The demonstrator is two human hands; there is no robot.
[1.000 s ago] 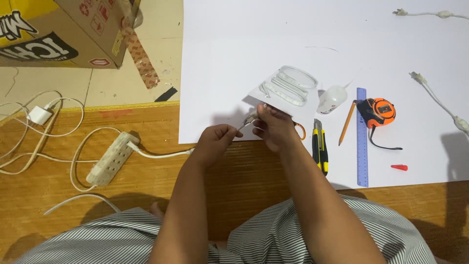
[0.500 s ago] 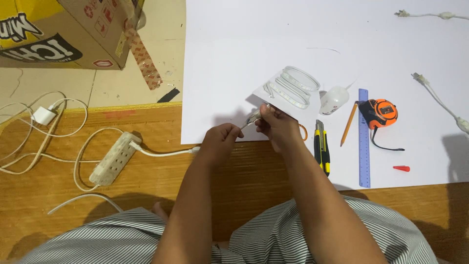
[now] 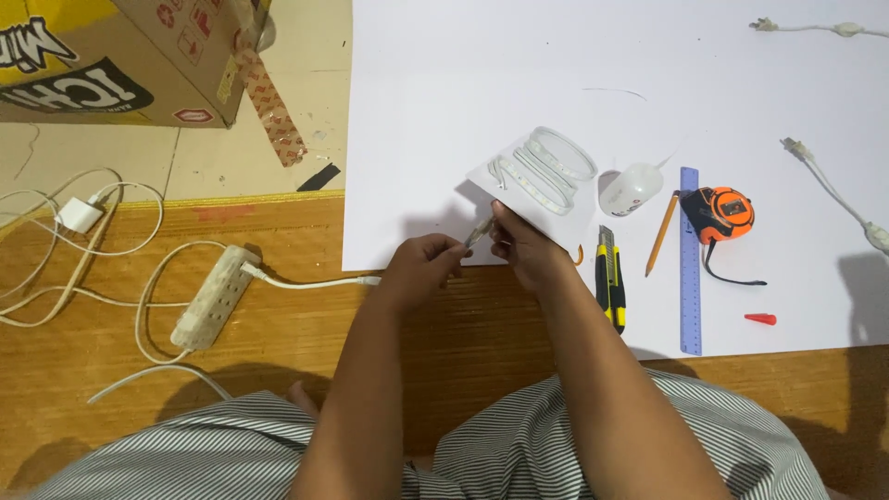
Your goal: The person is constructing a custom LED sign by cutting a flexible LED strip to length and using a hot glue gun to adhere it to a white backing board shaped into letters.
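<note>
Both hands meet at the middle of the frame, over the lower edge of a white sheet (image 3: 444,83) spread on the wooden floor (image 3: 278,333). The left hand (image 3: 421,268) and right hand (image 3: 519,245) each pinch an end of a small grey connector piece (image 3: 479,231), held up off the sheet between the fingertips, probably so both hands can work on it at close range. The fingers of both hands are closed on that piece; what exactly it is stays too small to tell. Just above the right hand, a coiled light strip (image 3: 546,167) lies on a white card (image 3: 574,218), its free end trailing toward the hands. The tools sit in a row to the right of centre, within easy reach: a white glue-like bottle (image 3: 632,188), a pencil (image 3: 661,234), a yellow-and-black cutter (image 3: 608,278), a blue ruler (image 3: 689,268), an orange tape measure (image 3: 722,215) and a small red cap (image 3: 759,318). At left, a power strip (image 3: 211,298) rests on the floor (its cords looping loosely toward a charger (image 3: 79,215)), and a cardboard box (image 3: 102,56) fills the upper left corner.
</note>
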